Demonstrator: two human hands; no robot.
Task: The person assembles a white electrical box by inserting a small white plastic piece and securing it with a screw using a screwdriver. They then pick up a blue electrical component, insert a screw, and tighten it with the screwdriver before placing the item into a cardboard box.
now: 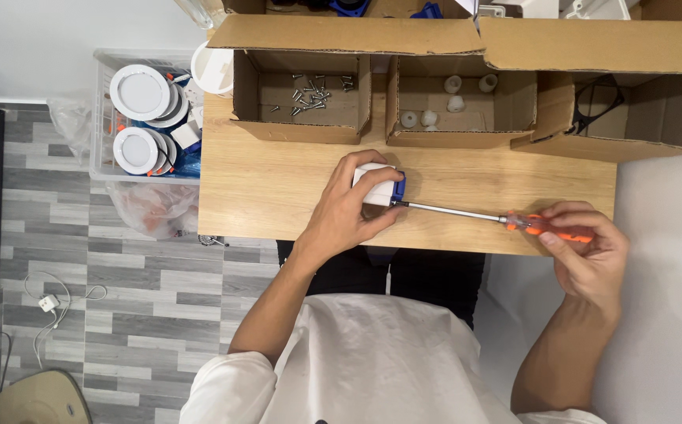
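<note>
Small white and blue box-shaped part (pixel 380 187) sitting on the wooden desk (pixel 278 196), roughly mid-desk, just in front of the cardboard boxes. Held down by the left hand (pixel 346 210), fingers (pixel 368 169) curled over the top and pressed against it, thumb along the near side. Screwdriver (pixel 506 221) lying almost flat across the desk, metal tip right up against the blue end of the part, long shaft running out to the orange see-through handle. Handle pinched in the right hand (pixel 588 255), fingers (pixel 573 210) wrapped round it close together, over near the desk's right front corner.

Behind all that, three open cardboard boxes in a row along the back edge. Left box (pixel 298 126) with a loose pile of screws (pixel 309 93) inside. Middle box (pixel 451 129) with a handful of small white plastic pieces (pixel 435 110). Right box (pixel 616 129) with some dark wire loop thing in it, can't really tell what.

Off the left end of the desk, a clear plastic bin (pixel 99 110) on the floor full of round white downlights (pixel 138 93). Crumpled clear plastic bag (pixel 156 208) right below it. Grey wood-look floor (pixel 82 259), with a white cable and plug (pixel 49 302) lying well apart from everything. White shirt sleeves and dark trousers visible at the bottom.
</note>
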